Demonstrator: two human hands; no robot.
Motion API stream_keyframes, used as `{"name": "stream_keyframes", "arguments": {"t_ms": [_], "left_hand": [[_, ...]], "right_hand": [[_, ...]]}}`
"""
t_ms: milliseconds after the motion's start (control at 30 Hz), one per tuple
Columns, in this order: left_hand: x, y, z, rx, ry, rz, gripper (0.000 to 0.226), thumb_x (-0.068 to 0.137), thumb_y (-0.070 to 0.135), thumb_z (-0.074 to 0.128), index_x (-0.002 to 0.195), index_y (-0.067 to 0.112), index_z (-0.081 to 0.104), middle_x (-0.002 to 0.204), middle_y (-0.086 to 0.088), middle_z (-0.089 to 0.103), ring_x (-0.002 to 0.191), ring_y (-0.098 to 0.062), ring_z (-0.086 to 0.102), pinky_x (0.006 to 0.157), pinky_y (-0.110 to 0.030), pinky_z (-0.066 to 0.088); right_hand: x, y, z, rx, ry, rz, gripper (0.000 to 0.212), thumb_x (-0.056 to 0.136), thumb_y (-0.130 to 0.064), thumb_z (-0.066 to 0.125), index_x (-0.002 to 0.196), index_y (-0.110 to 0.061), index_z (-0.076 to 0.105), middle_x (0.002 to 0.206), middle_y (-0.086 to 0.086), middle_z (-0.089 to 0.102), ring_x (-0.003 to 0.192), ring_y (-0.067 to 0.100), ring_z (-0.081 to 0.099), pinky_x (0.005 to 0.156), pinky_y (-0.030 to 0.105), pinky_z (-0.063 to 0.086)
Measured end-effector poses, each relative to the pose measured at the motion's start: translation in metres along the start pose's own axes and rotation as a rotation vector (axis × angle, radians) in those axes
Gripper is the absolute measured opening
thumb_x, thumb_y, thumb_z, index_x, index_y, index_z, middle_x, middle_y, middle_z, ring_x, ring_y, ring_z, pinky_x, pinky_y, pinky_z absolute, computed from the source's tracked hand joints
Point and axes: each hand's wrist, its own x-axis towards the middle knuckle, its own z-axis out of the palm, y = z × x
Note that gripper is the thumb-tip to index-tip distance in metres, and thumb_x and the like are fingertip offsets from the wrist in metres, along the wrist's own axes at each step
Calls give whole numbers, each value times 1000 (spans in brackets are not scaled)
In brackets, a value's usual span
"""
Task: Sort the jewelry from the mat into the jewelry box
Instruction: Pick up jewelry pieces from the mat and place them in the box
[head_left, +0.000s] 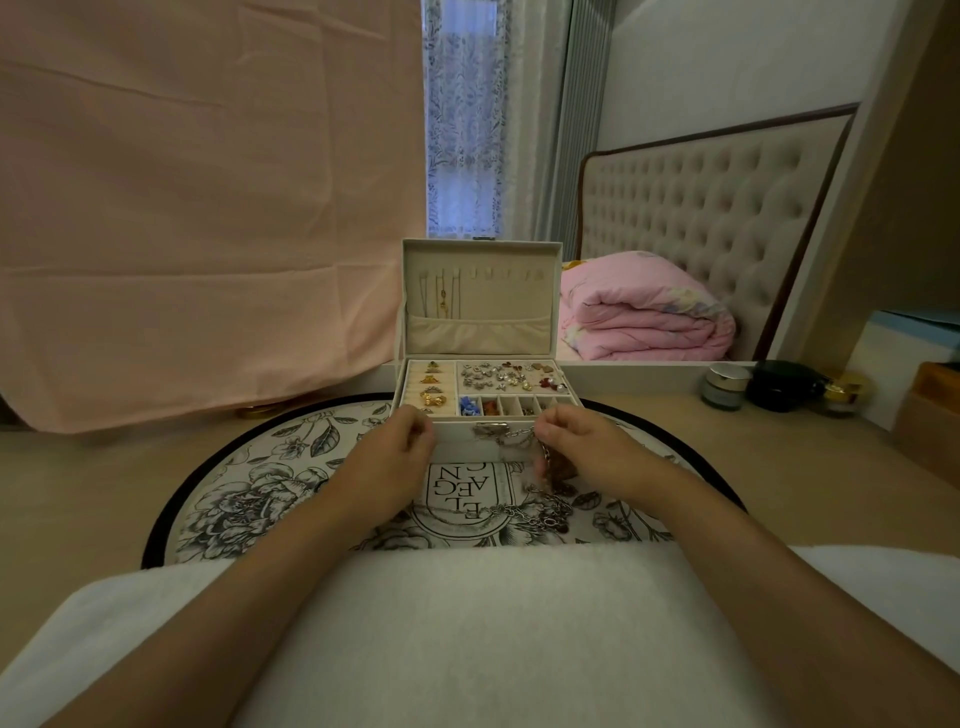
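The right hand's fingers are pinched together on a silver chain necklace. It is held just in front of the jewelry box, and it trails down past a brown pendant to a heap of links on the round floral mat. Whether that heap is one piece or several tangled together cannot be told. The left hand's fingers are curled close to the box's near wall. Whether they hold a fine end of chain cannot be told.

The step in hand looks like lifting the necklace off the mat for storage. It should go best if the right hand rises slowly and straight up, so the links pay out of the heap rather than drag it. The left hand could steady the lower end or free any snag.

In the open lid gold necklaces hang at the left, and the hooks to their right look free; these are probably the place. The chain should pass over the box, clear of the earrings at the far right of the tray and the rings at its left. The mat lies on the bench.
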Motion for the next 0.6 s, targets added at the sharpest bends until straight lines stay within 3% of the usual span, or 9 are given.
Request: {"name": "stream_keyframes", "arguments": {"t_ms": [67, 167, 233, 333, 467, 600], "left_hand": [[-1, 0, -4, 93, 2, 69, 8, 98, 35, 55, 93, 29, 60, 72, 8, 57, 64, -8, 50, 59, -28, 40], [0, -3, -9, 292, 36, 120, 10, 98, 40, 55, 90, 38, 62, 75, 16, 60, 71, -2, 55, 60, -25, 40], [2, -7, -10, 344, 62, 102, 15, 99, 40, 51, 89, 39, 62, 80, 16, 63, 75, -1, 56, 63, -26, 42], [3, -12, -10, 445, 86, 64, 19, 99, 41, 47, 90, 35, 63, 78, 15, 63, 71, -2, 55, 59, -25, 40], [4, -13, -11, 615, 131, 62, 23, 100, 38, 42, 97, 31, 65, 84, 11, 66, 75, -12, 59, 62, -27, 44], [5, -17, -11, 724, 149, 34, 26, 100, 32, 40, 104, 27, 66, 94, 5, 68, 76, -14, 54, 61, -28, 41]], "right_hand": [[0, -1, 1, 25, 2, -6, 15, 105, -22, 48, 99, -16, 60, 68, -3, 60, 59, 13, 57, 73, 38, 54], [0, -2, 0, 61, 22, -9, 9, 101, -20, 57, 96, -17, 64, 68, -5, 55, 58, 10, 47, 60, 26, 45], [-1, -3, -1, 32, 60, -15, 3, 96, -19, 66, 98, -18, 68, 77, -6, 62, 67, 6, 56, 65, 20, 45], [0, -2, -4, -11, 83, -13, 17, 86, -16, 77, 101, -23, 71, 87, 0, 65, 80, 9, 62, 73, 19, 52], [0, -1, -5, -176, 142, -22, 21, 85, -16, 78, 102, -28, 74, 92, -7, 66, 80, 5, 61, 70, 15, 48], [-2, -2, -11, -480, 252, -18, 16, 81, -41, 78, 96, -38, 73, 94, -20, 66, 89, -1, 61, 74, 23, 50]]}}
